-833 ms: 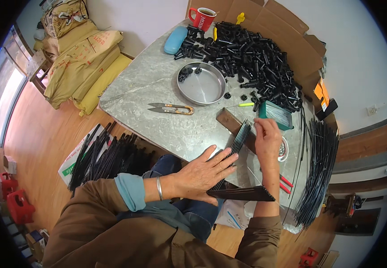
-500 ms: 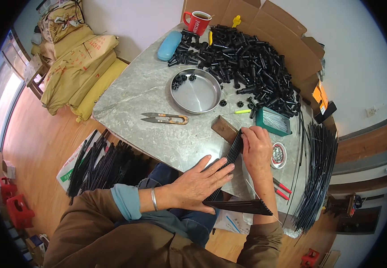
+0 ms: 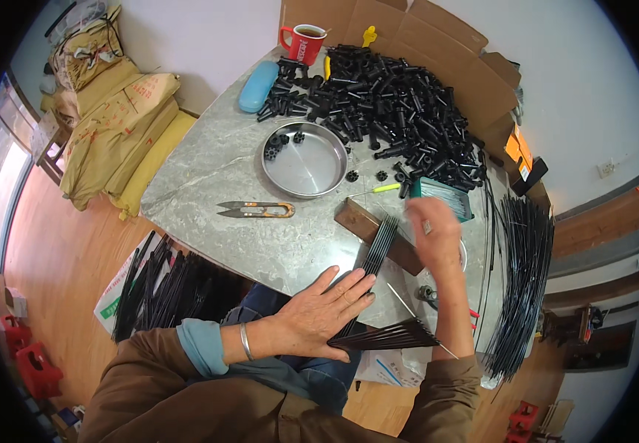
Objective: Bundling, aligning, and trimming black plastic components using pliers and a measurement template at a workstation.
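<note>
My left hand point(image 3: 324, 311) lies flat, fingers spread, pressing a fanned bundle of thin black rods point(image 3: 378, 295) against the near edge of the grey marble table point(image 3: 208, 199). The rods run from under the palm up across a brown wooden block point(image 3: 363, 225). My right hand point(image 3: 431, 235) is blurred above the block's right end, beside a teal box point(image 3: 445, 198); whether it holds anything I cannot tell.
A round metal pan point(image 3: 306, 160) with a few black parts sits mid-table, thread snips point(image 3: 256, 210) to its left. A big heap of black tubes point(image 3: 393, 111), red mug point(image 3: 303, 43), blue case point(image 3: 258, 75) and cardboard lie behind. Long black rods point(image 3: 522, 288) hang at right, more on the floor at left.
My right hand has lifted from the rod bundle and moved up toward the teal box. The left hand stays pressed on the rods.
</note>
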